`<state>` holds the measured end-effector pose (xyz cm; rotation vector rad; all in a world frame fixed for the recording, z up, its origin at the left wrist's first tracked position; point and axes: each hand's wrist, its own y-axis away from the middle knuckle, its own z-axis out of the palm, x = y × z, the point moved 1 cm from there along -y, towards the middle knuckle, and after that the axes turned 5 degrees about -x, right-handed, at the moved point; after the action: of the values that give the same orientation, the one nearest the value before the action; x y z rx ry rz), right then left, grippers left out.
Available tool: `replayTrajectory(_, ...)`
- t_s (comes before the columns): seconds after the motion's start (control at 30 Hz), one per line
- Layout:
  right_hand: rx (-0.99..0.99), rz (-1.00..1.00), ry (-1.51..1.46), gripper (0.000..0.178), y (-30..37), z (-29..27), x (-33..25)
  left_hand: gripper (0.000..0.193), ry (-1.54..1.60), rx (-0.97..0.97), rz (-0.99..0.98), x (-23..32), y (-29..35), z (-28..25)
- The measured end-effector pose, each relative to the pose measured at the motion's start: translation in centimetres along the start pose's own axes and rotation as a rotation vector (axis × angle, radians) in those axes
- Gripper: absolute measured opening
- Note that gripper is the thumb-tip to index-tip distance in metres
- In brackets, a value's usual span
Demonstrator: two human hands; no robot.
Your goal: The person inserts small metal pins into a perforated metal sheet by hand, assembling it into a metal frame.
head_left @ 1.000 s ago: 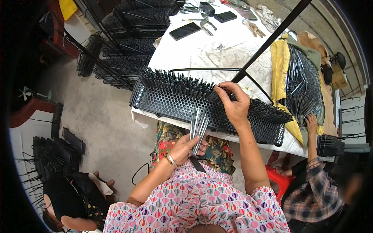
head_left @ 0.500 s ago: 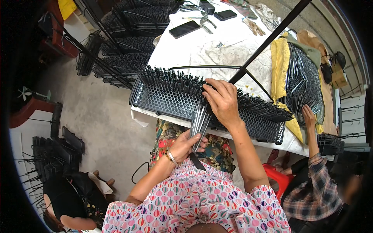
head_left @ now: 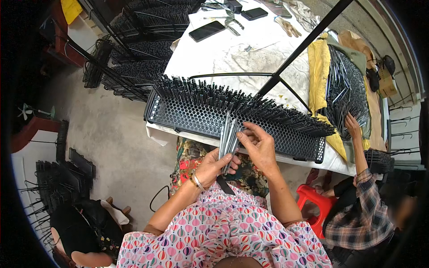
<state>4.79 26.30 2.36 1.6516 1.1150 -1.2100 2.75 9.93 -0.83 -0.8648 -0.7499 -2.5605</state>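
Observation:
A bundle of thin, shiny dark rods (head_left: 228, 138) is gripped in my left hand (head_left: 212, 167), slanting up over the near edge of the rack. My right hand (head_left: 260, 151) has its thumb and forefinger closed at the bundle's right side, on the upper part of the rods. Beyond both hands lies a long black perforated rack (head_left: 187, 117) full of round holes. Many thin black rods (head_left: 201, 94) stand upright in dense rows along its far side, while its near holes show bare.
A white cloth-covered table (head_left: 210, 58) bears a phone (head_left: 207, 31), pliers (head_left: 233, 26) and a glove (head_left: 288, 27). A black metal bar (head_left: 308, 42) rises diagonally from behind the rack. At right, a co-worker's hand (head_left: 353, 126) touches a rod pile (head_left: 342, 96). Filled racks (head_left: 143, 56) stand left.
My right hand has come down from the standing rods at the rack's far side to the bundle. My left hand keeps holding the bundle in nearly the same place.

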Motion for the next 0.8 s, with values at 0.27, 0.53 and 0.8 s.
replayTrajectory(0.27, -0.065, 0.186, -0.144, 0.025, -0.4, -1.0, -0.7, 0.025, -0.008, -0.033, -0.04, -0.2, 0.3, 0.1)
replayTrajectory(0.53, -0.001, 0.121, -0.212, 0.026, -1.2, -1.7, 0.0, 0.021, -0.051, 0.047, -0.027, -0.7, 0.0, -0.5)
replayTrajectory(0.8, 0.035, 0.175, -0.216, 0.026, -1.1, -1.4, 0.2, 0.02, -0.059, 0.067, 0.01, -1.7, -0.2, -1.0)
